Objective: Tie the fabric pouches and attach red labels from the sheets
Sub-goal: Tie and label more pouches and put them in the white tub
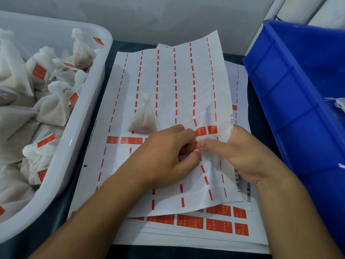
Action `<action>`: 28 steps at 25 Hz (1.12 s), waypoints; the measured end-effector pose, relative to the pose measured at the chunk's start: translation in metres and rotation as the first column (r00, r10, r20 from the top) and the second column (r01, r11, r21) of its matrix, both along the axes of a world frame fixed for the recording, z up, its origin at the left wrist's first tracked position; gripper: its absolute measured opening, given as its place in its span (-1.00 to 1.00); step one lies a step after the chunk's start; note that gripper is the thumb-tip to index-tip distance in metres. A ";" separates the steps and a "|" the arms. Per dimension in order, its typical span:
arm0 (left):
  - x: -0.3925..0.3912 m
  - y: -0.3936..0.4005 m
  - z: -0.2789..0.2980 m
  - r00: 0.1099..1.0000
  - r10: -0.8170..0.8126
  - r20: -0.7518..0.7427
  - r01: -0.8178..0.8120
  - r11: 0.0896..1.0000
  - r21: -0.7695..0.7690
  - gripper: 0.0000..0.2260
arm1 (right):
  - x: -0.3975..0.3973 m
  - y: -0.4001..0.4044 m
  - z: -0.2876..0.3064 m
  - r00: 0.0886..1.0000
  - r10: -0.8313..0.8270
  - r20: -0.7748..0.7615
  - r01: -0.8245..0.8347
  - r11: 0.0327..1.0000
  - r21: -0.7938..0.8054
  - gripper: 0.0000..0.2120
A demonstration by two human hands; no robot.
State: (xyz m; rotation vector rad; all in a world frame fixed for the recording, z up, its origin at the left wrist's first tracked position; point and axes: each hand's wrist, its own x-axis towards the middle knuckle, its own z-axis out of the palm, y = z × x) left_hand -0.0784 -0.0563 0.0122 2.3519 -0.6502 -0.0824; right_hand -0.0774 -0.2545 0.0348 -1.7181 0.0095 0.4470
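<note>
Peeling a small red rectangular label [196, 145] off the topmost white backing sheet [168, 86] looks to be the step in hand. The left hand [164, 157] and right hand [240, 156] are drawn together over the sheet's lower middle, and the label is pinched between the left fingers and the right thumb; the right fingers seem to curl under the sheet's lifted right edge, though I cannot tell how firmly.

Just above the left hand lies a single tied white fabric pouch [144, 118] with brownish filling, resting on the sheet and bearing no label that shows. To my judgement the next move calls for freeing the label without creasing it, then carrying it to that pouch.

Beneath is a stack of label sheets [214, 225] with full red rows, lying on a dark bench [56, 212]. On the left stands a white plastic tub [78, 128] holding many tied, labelled pouches; on the right, a blue plastic crate [298, 90]. A pale wall [168, 15] runs behind.
</note>
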 end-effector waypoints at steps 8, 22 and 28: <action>0.001 -0.002 0.000 1.000 -0.012 0.024 0.012 1.000 0.018 -0.78 | 0.001 -0.001 -0.002 0.999 -0.024 -0.031 0.024 1.000 -0.004 -0.75; 0.002 -0.004 0.003 0.995 -0.036 0.098 0.029 0.997 0.070 -0.81 | 0.003 -0.002 -0.003 0.996 -0.028 -0.080 0.027 1.000 -0.002 -0.74; 0.005 -0.005 0.000 0.995 -0.053 0.089 0.046 0.996 0.073 -0.77 | 0.003 -0.003 -0.002 0.997 -0.030 -0.078 0.027 0.999 -0.046 -0.72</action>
